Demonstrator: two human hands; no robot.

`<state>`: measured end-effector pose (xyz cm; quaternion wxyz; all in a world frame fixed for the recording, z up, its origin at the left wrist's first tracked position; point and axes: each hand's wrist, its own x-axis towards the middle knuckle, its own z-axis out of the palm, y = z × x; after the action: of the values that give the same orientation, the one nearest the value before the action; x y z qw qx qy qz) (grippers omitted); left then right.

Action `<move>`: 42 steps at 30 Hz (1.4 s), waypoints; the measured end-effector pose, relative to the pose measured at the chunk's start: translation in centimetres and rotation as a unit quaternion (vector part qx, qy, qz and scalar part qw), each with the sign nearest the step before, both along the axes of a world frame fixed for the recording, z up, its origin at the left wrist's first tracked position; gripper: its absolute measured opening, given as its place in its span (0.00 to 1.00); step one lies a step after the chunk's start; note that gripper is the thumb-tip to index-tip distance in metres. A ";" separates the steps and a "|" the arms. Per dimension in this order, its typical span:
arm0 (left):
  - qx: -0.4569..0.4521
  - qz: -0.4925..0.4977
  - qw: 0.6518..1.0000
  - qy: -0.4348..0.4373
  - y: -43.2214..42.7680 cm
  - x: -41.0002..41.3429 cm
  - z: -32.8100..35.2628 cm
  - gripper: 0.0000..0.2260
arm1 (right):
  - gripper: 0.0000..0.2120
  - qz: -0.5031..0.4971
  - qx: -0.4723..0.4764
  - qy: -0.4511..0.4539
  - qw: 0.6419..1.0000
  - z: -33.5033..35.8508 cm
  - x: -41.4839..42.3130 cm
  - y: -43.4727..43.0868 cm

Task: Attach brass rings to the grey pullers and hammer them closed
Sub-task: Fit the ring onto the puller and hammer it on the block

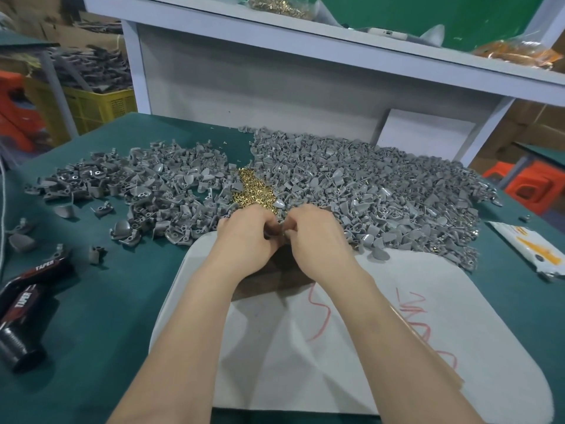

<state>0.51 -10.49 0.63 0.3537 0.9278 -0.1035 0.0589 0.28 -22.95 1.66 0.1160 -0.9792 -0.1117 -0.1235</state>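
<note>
My left hand [244, 237] and my right hand [318, 237] meet at the near edge of the piles, fingers curled and pinching a small grey puller [282, 232] between them; most of it is hidden by my fingers. Just beyond my hands lies a heap of small brass rings [252, 186]. A large pile of grey pullers [367, 191] spreads to the right and a second pile of grey pullers [146, 191] to the left. A black hammer [27, 304] marked TAPER lies at the left on the green table.
A white felt pad [397, 316] with red scribbles lies under my forearms, a dark block [275, 276] on it below my hands. A white packet [532, 249] lies at the right. A white shelf [305, 53] rises behind the piles. Loose pullers dot the green table [101, 301].
</note>
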 end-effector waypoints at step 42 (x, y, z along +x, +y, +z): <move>0.004 0.017 1.000 0.001 -0.2 0.0 0.0 0.08 | 0.07 -0.097 0.115 -0.017 0.988 -1.1 -0.9 0.3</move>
<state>0.48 -10.65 0.64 0.3488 0.9309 -0.0879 0.0631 -0.57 -22.66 0.57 0.2137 -0.9633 -0.0034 -0.1623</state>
